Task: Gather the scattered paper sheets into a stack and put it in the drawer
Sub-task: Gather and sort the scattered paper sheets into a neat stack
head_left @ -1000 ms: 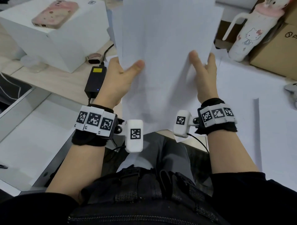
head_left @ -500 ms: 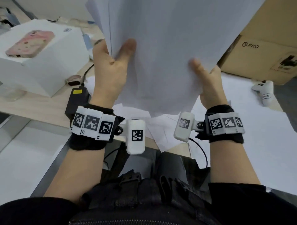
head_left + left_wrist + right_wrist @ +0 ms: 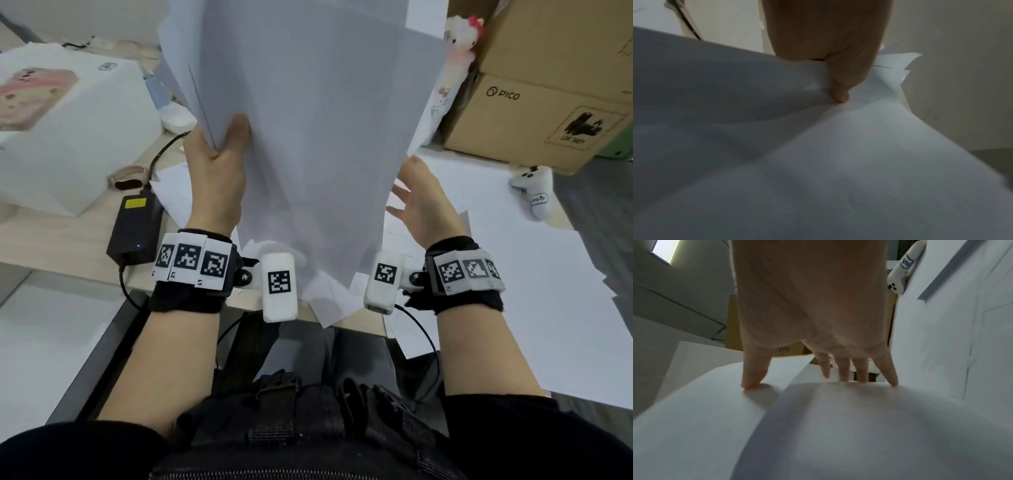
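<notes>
At the far left a white box [image 3: 68, 137] stands on the table [image 3: 51, 240] with a pink phone [image 3: 30, 96] lying on top, and just right of it a black power adapter [image 3: 135, 229] with a yellow label rests near the table's front edge, its cable running back toward the box. Next comes the left hand [image 3: 215, 171], raised off the table, its thumb in front and the remaining fingers hidden behind the left edge of the paper stack [image 3: 308, 120], pinching it; the left wrist view shows the thumb [image 3: 840, 91] pressed into the sheets, whose corners fan out unevenly past it. The stack is held upright in the air over the table's middle, its lower corners hanging down between the two wrist cameras. On its right side the right hand [image 3: 424, 205] is spread, fingers straight and apart; in the right wrist view the fingertips [image 3: 752, 382] touch the curved paper surface without curling round it. More loose sheets [image 3: 513, 274] lie flat on the table beneath and to the right of that hand. Farther right a white controller [image 3: 532, 192] lies on the sheets, and behind it stands a cardboard box [image 3: 548, 102] marked PICO.
</notes>
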